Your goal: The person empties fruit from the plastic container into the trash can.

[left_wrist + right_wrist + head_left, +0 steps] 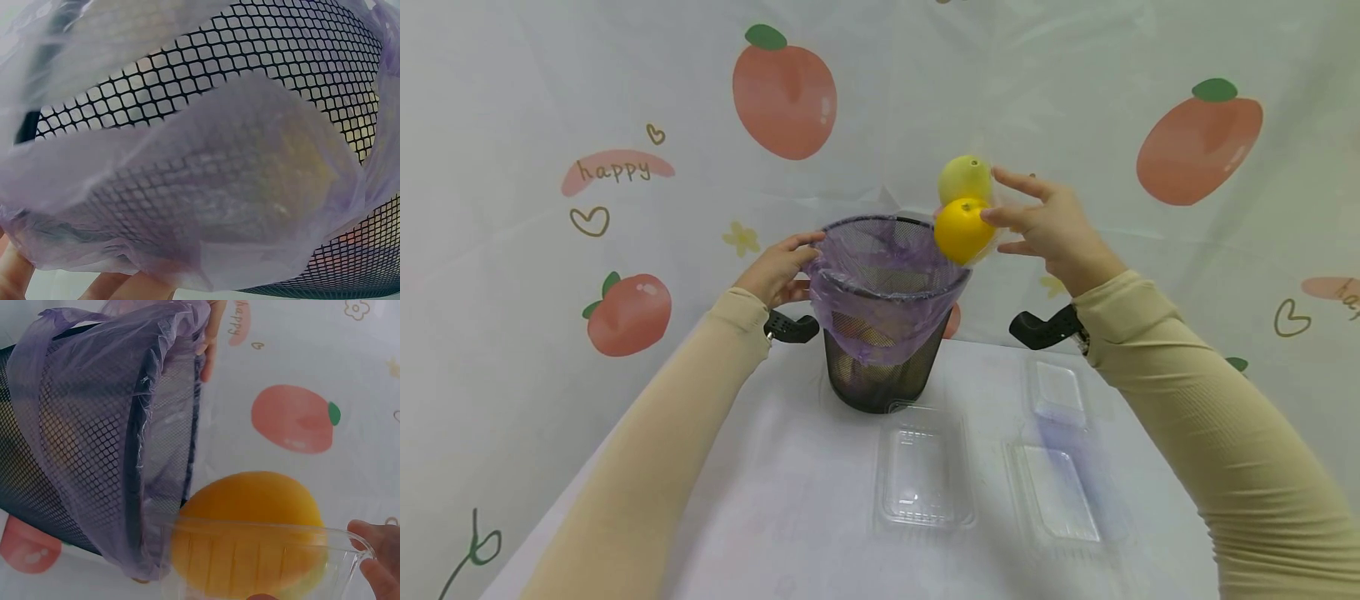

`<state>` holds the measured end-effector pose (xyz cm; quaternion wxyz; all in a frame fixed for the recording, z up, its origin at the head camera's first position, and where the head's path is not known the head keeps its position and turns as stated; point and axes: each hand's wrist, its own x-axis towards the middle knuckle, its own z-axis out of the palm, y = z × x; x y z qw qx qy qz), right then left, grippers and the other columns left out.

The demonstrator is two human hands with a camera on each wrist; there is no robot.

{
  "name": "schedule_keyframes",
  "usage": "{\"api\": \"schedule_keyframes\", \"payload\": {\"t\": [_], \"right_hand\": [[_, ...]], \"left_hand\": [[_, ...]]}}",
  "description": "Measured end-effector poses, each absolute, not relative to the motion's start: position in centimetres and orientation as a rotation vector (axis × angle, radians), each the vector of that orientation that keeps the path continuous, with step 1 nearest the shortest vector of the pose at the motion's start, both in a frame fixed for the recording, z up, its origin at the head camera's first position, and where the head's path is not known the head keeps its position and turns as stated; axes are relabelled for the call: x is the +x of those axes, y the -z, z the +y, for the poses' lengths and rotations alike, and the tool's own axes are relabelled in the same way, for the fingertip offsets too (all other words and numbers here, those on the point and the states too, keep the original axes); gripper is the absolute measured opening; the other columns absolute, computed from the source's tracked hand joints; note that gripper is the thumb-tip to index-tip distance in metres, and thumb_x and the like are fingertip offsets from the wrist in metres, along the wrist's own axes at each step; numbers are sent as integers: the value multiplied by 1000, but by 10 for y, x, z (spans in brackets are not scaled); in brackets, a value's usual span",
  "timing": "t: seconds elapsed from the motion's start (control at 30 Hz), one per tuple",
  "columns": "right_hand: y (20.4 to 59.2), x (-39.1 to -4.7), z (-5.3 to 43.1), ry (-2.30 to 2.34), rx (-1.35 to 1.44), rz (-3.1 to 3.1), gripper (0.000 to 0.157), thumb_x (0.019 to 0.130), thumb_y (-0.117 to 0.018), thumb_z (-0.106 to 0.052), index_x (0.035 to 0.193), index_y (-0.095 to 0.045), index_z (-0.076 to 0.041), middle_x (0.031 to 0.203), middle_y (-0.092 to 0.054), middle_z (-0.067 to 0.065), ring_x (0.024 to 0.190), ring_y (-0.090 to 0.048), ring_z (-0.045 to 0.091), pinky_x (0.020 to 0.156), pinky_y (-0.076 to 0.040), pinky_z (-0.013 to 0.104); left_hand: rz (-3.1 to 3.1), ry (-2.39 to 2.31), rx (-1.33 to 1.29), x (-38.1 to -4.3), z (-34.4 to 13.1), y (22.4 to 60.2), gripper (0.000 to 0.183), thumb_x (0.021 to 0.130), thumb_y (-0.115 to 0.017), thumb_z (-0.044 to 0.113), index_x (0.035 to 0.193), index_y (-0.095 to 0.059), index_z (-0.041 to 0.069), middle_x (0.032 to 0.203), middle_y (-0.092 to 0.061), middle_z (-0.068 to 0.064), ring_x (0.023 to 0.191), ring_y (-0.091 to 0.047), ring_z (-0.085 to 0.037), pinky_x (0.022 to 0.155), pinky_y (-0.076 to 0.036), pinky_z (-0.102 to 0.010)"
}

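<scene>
A black mesh wastebasket (850,379) stands upright, lined with a thin purple plastic bag (887,333) folded over its rim. My left hand (781,268) grips the rim and bag on the left side; its fingertips show at the lower left of the left wrist view. Above the basket's right rim, my right hand (1056,227) holds a clear plastic box (350,544) tilted toward the opening. Against the box lie a deep yellow fruit (962,233) and a paler yellow one (964,179). In the right wrist view the deep yellow fruit (250,494) shows partly through the box wall.
Three clear plastic boxes lie on the white table: one in front of the basket (925,467), one to its right (1060,492), one farther back (1056,392). Blurred yellowish and reddish shapes show through the basket's mesh. A fruit-printed sheet (1015,67) hangs behind.
</scene>
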<state>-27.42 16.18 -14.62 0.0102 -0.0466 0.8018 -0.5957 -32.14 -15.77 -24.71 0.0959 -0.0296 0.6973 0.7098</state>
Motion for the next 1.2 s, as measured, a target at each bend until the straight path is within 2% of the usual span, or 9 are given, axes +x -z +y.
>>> {"api": "schedule_keyframes", "payload": {"t": [0.13,0.27,0.5,0.6,0.73,0.8,0.97,1.07,1.2], "right_hand": [[143,-274,161,1829,-163,2567,65,90,-70,-17,145,-42,-37,133,-53,12,125,-52,26,96,-49,41],[139,-275,162,1849,-200,2610,64,88,-72,-16,143,-46,-37,116,-54,5,114,-56,21,88,-53,35],[137,-275,165,1995,-228,2509,67,86,-73,-10,142,-48,-35,95,-59,1,97,-60,12,79,-58,30],[136,-274,167,2114,-231,2383,67,86,-72,-7,142,-48,-34,117,-59,7,111,-58,17,68,-58,23],[138,-274,172,2216,-272,2239,69,88,-69,-6,146,-43,-33,157,-21,2,137,-39,25,69,-58,23],[141,-274,177,2270,-292,2148,69,90,-68,-6,147,-41,-32,161,-7,-7,145,-25,29,69,-58,23],[150,-272,192,2377,-218,1947,67,91,-67,-7,145,-43,-38,161,-5,-9,149,-2,28,77,-59,28],[156,-273,202,2435,-159,1861,65,90,-67,-8,142,-45,-41,160,-5,-8,138,-19,24,82,-58,31],[166,-275,216,2505,-163,1719,64,93,-64,-10,144,-42,-42,159,0,-12,136,-17,20,83,-58,34]], "left_hand": [[2068,-2100,-87,-322,-157,247,48,102,-46,17,149,-39,29,116,-42,-4,75,-60,-13,61,-55,-23],[2079,-2089,-86,-322,-158,247,48,102,-46,18,148,-39,29,117,-42,-4,75,-60,-13,62,-55,-23],[2127,-2053,-86,-321,-159,247,48,102,-46,19,148,-39,30,134,-36,-4,86,-55,-16,64,-52,-22],[2135,-2050,-81,-321,-159,248,48,102,-45,19,149,-39,29,134,-36,-5,88,-54,-16,65,-52,-22],[2163,-2034,-79,-322,-160,250,47,103,-45,20,148,-39,30,127,-39,-5,87,-55,-15,66,-53,-22],[2169,-2030,-74,-322,-159,250,47,103,-45,20,148,-39,30,123,-41,-4,84,-56,-14,66,-53,-22],[2138,-2052,-81,-321,-158,250,47,102,-45,20,148,-40,29,117,-41,-4,84,-58,-14,67,-54,-22],[2121,-2064,-92,-321,-158,250,46,102,-46,20,147,-41,29,118,-41,-5,87,-58,-16,66,-55,-22],[2118,-2064,-83,-321,-158,249,47,102,-46,20,147,-40,29,121,-39,-4,91,-58,-18,66,-55,-22]]}}
